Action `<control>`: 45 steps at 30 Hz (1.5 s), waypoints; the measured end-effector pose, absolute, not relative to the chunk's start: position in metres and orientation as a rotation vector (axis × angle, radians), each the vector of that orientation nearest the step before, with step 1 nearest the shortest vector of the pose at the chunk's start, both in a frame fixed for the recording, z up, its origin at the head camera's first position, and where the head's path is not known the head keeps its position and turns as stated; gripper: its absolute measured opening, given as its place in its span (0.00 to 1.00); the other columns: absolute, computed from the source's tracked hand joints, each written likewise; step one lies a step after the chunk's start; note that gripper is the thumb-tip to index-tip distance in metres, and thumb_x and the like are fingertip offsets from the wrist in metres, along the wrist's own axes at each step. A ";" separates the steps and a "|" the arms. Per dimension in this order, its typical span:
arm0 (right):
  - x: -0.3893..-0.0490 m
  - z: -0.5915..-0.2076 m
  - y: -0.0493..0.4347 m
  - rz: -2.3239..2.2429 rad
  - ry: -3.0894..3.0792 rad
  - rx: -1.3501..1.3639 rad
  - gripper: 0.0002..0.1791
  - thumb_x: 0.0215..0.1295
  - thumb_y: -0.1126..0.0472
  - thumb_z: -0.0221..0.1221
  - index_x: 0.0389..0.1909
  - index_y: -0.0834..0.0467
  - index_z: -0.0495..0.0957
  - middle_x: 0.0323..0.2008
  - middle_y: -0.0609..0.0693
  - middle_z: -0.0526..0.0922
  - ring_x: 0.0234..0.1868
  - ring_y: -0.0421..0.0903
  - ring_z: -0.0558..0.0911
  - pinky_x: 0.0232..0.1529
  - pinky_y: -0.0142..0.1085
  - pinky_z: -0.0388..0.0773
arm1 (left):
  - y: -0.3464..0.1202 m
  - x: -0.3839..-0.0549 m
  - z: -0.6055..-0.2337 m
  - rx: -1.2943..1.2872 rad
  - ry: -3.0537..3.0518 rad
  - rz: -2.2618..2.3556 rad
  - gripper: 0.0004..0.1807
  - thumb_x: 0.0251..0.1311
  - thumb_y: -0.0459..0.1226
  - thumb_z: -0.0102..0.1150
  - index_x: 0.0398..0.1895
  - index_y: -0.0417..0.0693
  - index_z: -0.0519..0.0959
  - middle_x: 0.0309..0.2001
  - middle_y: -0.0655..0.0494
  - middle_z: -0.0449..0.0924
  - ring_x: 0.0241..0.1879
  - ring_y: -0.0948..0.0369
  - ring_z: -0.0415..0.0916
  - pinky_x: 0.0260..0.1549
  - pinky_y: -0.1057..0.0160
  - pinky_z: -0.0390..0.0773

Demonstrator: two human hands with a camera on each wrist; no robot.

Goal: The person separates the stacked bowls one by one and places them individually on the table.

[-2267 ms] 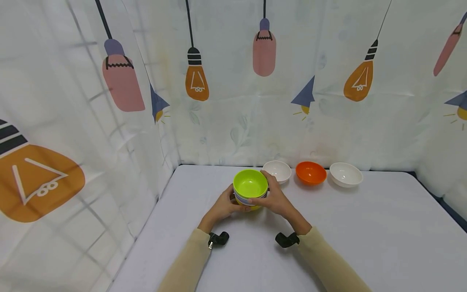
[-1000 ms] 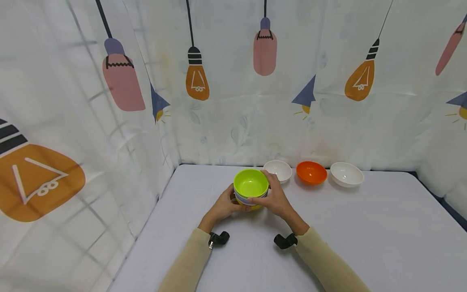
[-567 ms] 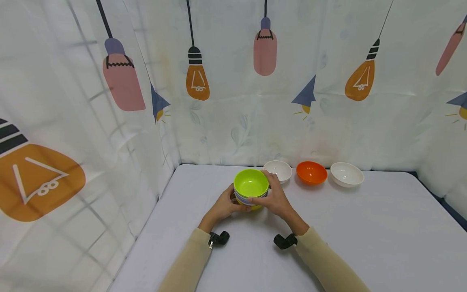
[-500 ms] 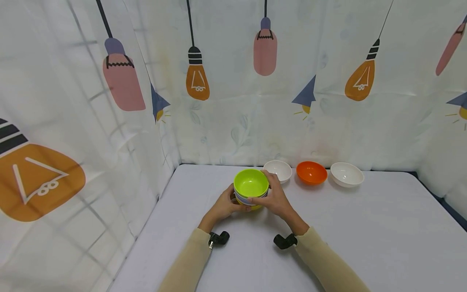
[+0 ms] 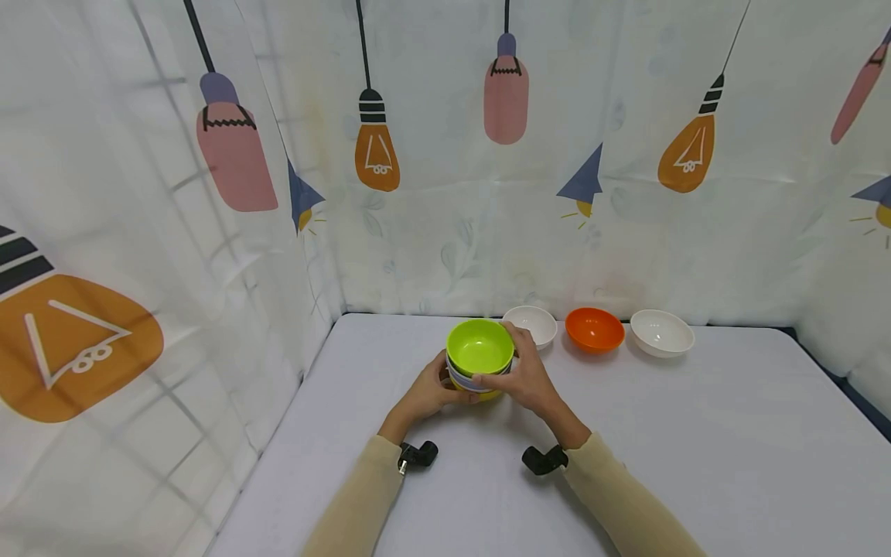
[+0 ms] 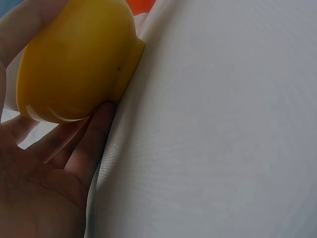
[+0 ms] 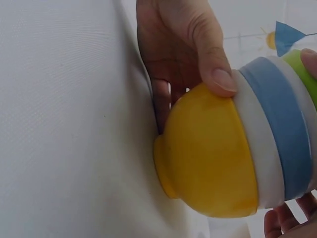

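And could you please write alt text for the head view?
A person's left hand and right hand hold a stack of bowls, light green on top, at a white table. Farther back, a white bowl, an orange bowl and a second white bowl line up before lamp-print fabric.
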State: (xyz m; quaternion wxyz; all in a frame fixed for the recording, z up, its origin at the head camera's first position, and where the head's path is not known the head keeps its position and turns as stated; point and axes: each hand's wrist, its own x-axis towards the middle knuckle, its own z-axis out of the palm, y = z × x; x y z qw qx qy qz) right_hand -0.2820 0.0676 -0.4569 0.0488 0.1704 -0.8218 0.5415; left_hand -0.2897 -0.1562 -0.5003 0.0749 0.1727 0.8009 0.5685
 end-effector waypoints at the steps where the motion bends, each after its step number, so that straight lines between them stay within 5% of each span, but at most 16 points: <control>1: -0.282 -0.456 0.068 1.650 -2.505 0.510 0.57 0.49 0.50 0.80 0.78 0.51 0.58 0.71 0.57 0.62 0.69 0.57 0.69 0.72 0.59 0.68 | -0.156 -0.290 -0.501 0.513 2.399 1.706 0.50 0.49 0.44 0.82 0.75 0.60 0.62 0.69 0.57 0.71 0.70 0.50 0.71 0.69 0.45 0.72; 20: -0.278 -0.434 0.084 1.671 -2.461 0.464 0.56 0.50 0.51 0.79 0.78 0.47 0.57 0.70 0.51 0.71 0.69 0.56 0.70 0.73 0.62 0.64 | -0.153 -0.289 -0.498 0.494 2.418 1.692 0.51 0.48 0.42 0.82 0.75 0.59 0.63 0.67 0.57 0.73 0.68 0.50 0.71 0.70 0.45 0.71; 38: -0.280 -0.415 0.108 1.844 -2.357 0.483 0.57 0.52 0.60 0.78 0.80 0.48 0.55 0.72 0.52 0.68 0.68 0.55 0.74 0.67 0.47 0.77 | -0.155 -0.291 -0.500 0.501 2.421 1.702 0.55 0.46 0.42 0.83 0.77 0.56 0.60 0.70 0.54 0.71 0.69 0.49 0.71 0.70 0.46 0.71; 45: -0.280 -0.407 0.120 1.852 -2.345 0.492 0.53 0.52 0.61 0.78 0.76 0.46 0.60 0.69 0.51 0.69 0.66 0.55 0.73 0.66 0.53 0.77 | -0.154 -0.291 -0.501 0.489 2.413 1.728 0.55 0.46 0.40 0.83 0.77 0.56 0.61 0.70 0.53 0.71 0.68 0.48 0.72 0.69 0.45 0.71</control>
